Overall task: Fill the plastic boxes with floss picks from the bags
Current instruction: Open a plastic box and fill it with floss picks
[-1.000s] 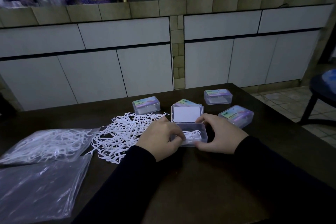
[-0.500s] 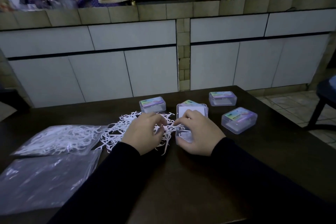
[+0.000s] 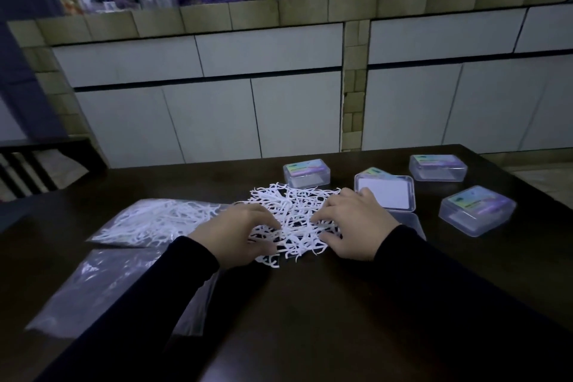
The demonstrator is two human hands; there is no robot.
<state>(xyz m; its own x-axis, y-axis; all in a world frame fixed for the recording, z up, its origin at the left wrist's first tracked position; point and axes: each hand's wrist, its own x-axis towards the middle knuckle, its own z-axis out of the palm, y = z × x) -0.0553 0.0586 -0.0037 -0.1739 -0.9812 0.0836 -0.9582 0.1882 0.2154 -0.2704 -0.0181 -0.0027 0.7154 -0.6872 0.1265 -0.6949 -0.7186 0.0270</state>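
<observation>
Both my hands rest on the loose pile of floss picks (image 3: pixel 291 214) in the middle of the dark table (image 3: pixel 325 304). My left hand (image 3: pixel 235 234) lies at the pile's left edge, fingers curled down into the picks and closing on a few of them; how many sit in that grip I cannot tell. My right hand (image 3: pixel 356 223) lies at the pile's right edge, fingers likewise bent into the picks, thumb low against the table; the grip looks gathered round some picks.

The open plastic box (image 3: pixel 386 197) sits just right of my right hand, its lid raised behind it with a white card facing up; its tray is mostly hidden by my wrist. Three closed boxes lie about it: one (image 3: pixel 306 172) behind the pile, one (image 3: pixel 437 167) far right at the back, one (image 3: pixel 477 209) nearer on the right. A further labelled box (image 3: pixel 372 171) shows just behind the open lid.

A bag still holding picks (image 3: pixel 155 220) lies left of the pile, touching it. A flat bag (image 3: pixel 102 288) lies nearer me, partly under my left sleeve.
</observation>
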